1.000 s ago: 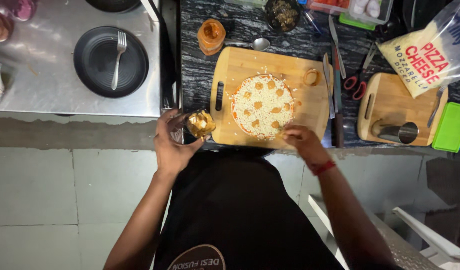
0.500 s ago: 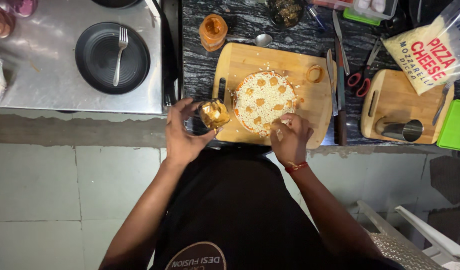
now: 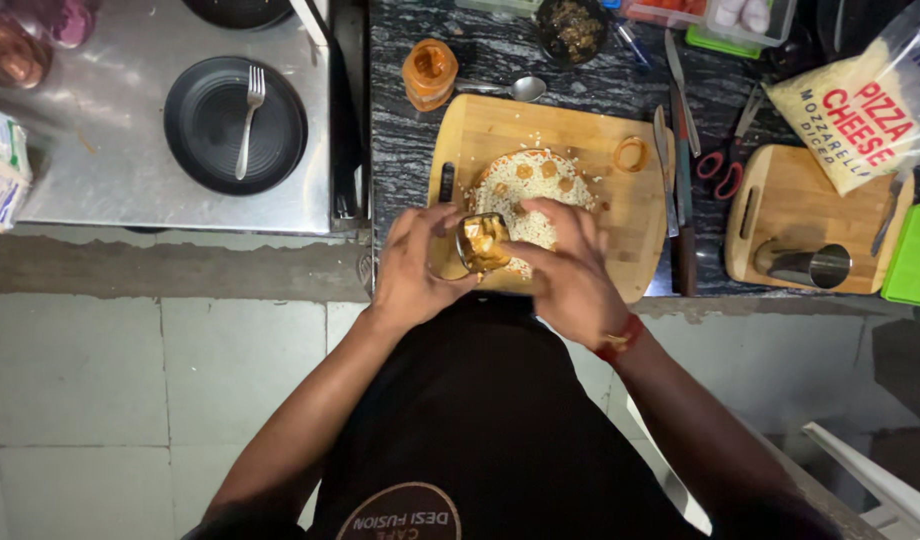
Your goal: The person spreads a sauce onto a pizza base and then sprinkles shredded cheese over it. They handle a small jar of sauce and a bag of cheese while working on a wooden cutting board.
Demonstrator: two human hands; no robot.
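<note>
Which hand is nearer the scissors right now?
Right. The right hand is over the pizza board's near edge, on the scissors' side; the left hand holds the small jar farther away.

— Where does the pizza (image 3: 525, 195) sit?
— On the large cutting board (image 3: 550, 135), which lies on the counter (image 3: 400, 120). The small jar (image 3: 480, 243) is held over the board's near edge, between the left hand (image 3: 412, 265) and the right hand (image 3: 570, 265).
— And behind the board?
— A lidded jar (image 3: 429, 73) at its far left corner, a spoon (image 3: 515, 89) just right of that, a bowl (image 3: 571, 25) farther back.
— To the right?
— Knives (image 3: 680, 150) lie beside the board, then scissors (image 3: 725, 150), then a smaller board (image 3: 795, 200) carrying a steel cup (image 3: 805, 266) on its side. A cheese bag (image 3: 865, 115) overlaps that board's far edge.
— Left?
— A steel surface (image 3: 100, 170) with a plate (image 3: 235, 125); a fork (image 3: 248, 115) rests on the plate.
</note>
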